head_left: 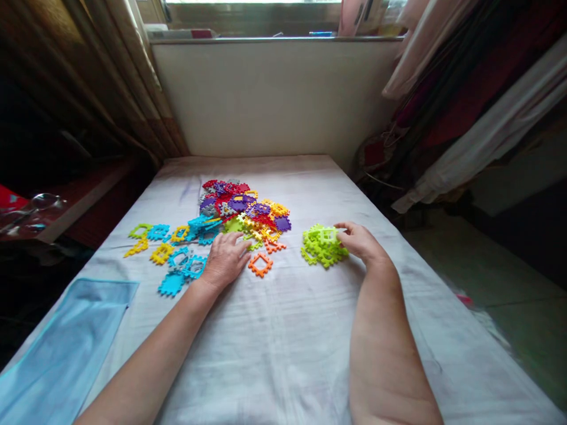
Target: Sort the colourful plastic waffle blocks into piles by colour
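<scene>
My left hand (225, 257) lies palm down at the near edge of a mixed pile of interlocking plastic tiles (239, 203) in red, purple, grey, yellow and blue. Its fingers are spread, with green tiles just beyond the fingertips. Beside it on the right is an orange square frame tile (260, 265). My right hand (357, 239) is at the right side of a heap of lime green tiles (323, 251), its fingers closed at the edge of a light green tile (328, 235) on top. Part of its grip is hidden.
Loose blue tiles (172, 284) and yellow tiles (162, 254) lie left of my left hand. A light blue mesh bag (71, 330) rests at the table's left edge. The cloth-covered table (274, 354) meets a wall under a window. Curtains and hanging cloths flank it.
</scene>
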The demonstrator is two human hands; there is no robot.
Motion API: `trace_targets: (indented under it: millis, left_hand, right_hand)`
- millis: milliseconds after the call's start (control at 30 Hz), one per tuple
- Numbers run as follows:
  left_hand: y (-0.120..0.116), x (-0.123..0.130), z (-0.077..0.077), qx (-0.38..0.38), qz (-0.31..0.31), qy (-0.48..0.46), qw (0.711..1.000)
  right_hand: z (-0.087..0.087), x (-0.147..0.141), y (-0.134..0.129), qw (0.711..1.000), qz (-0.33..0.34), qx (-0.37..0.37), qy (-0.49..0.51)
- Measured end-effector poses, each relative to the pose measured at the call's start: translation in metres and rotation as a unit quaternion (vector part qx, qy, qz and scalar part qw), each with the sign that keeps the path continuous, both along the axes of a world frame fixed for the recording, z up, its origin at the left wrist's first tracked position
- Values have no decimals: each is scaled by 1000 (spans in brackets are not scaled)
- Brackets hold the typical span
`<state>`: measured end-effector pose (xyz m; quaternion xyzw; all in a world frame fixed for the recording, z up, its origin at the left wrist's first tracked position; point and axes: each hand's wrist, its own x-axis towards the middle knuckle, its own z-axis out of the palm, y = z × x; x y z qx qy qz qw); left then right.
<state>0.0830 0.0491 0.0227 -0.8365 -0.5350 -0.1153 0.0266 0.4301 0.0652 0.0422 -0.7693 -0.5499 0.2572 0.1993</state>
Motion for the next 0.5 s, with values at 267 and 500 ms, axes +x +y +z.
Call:
trace_targets:
  millis: [267,500]
  left_hand:
    - [4,0,3,-9,-17,8,1000]
    - [-6,-17,8,11,-59,-66,996]
  right_hand:
    - [13,-9,-1,993,-39,-27,-112]
    - [21,-25,1,995,-27,80,-54]
